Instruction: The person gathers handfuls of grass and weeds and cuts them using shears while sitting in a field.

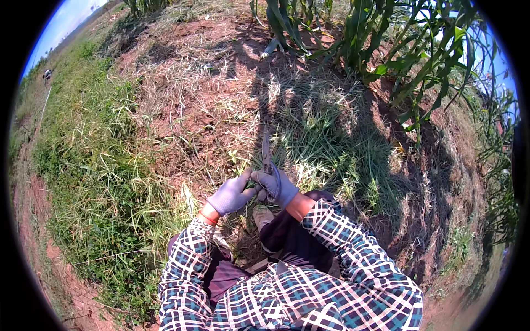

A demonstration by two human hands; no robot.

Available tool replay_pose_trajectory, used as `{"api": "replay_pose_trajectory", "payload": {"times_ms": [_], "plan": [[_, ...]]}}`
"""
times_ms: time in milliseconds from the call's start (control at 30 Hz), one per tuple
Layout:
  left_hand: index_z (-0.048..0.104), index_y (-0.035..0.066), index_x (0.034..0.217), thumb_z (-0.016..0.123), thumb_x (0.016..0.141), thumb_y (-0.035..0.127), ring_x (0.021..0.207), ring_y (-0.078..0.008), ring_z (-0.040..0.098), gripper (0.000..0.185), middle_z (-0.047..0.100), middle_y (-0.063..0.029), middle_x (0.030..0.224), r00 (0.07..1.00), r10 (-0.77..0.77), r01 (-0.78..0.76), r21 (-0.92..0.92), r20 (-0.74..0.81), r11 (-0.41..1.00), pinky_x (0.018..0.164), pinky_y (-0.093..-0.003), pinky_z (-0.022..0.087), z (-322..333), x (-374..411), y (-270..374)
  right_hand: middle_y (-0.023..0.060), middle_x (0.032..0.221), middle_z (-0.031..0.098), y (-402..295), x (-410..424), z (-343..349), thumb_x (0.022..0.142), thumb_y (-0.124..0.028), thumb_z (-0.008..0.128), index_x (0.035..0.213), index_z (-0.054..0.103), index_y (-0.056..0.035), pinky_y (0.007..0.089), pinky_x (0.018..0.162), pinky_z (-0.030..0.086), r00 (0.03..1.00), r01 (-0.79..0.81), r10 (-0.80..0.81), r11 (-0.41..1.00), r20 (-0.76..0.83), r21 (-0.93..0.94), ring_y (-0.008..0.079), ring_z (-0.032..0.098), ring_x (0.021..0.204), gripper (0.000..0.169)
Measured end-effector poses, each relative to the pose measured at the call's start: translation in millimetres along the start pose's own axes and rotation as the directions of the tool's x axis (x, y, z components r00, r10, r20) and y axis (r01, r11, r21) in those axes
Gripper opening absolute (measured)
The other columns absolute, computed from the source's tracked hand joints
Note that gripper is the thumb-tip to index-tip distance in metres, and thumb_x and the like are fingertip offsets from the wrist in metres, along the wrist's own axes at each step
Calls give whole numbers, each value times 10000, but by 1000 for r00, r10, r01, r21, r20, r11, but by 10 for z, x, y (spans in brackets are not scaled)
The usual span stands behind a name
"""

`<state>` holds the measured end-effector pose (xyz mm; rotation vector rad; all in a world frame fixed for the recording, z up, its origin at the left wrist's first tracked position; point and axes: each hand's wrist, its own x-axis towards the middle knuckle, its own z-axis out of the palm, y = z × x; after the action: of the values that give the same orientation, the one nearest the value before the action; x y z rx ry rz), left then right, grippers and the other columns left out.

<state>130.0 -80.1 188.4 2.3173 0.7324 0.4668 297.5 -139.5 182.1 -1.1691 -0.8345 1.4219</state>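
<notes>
In front of my knees, my two gloved hands meet at the middle of the view. My right hand (275, 186) grips a bladed hand tool (266, 151). Its long, worn blade points away from me, and a bluish curved part runs along my palm. The exact kind of tool cannot be made out. My left hand (234, 193) touches the right fingers, with a small green piece of plant (250, 185) pinched at its thumb and forefinger. Just beyond the right hand lies a spread of cut green grass (331, 140), partly in shadow.
Tall maize plants (364, 45) stand at the upper right. Dense growing weeds (107, 190) fill the left side. Reddish soil (186, 111) with dry straw lies ahead. My shoe (263, 217) rests below my hands. Far off at upper left is a small, indistinct figure (47, 74).
</notes>
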Motion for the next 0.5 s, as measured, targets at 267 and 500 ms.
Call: {"api": "replay_pose_trajectory", "payload": {"times_ms": [267, 500], "plan": [[601, 62, 1095, 566, 831, 297, 668, -341, 618, 356, 593, -183, 667, 992, -125, 126, -35, 31, 991, 644, -395, 480, -322, -42, 9, 54, 656, 545, -211, 60, -327, 848, -195, 630, 989, 519, -14, 207, 413, 424, 963, 206, -145, 939, -227, 275, 105, 492, 451, 255], [601, 5, 1044, 558, 878, 185, 565, -112, 521, 249, 574, -44, 650, 906, -301, 215, -291, -297, 932, 535, -263, 418, -524, -85, -306, 49, 808, 545, -157, -24, -204, 890, -430, 561, 1176, 438, -75, 239, 481, 461, 989, 138, -92, 859, -117, 493, 107, 531, 544, 472]]}}
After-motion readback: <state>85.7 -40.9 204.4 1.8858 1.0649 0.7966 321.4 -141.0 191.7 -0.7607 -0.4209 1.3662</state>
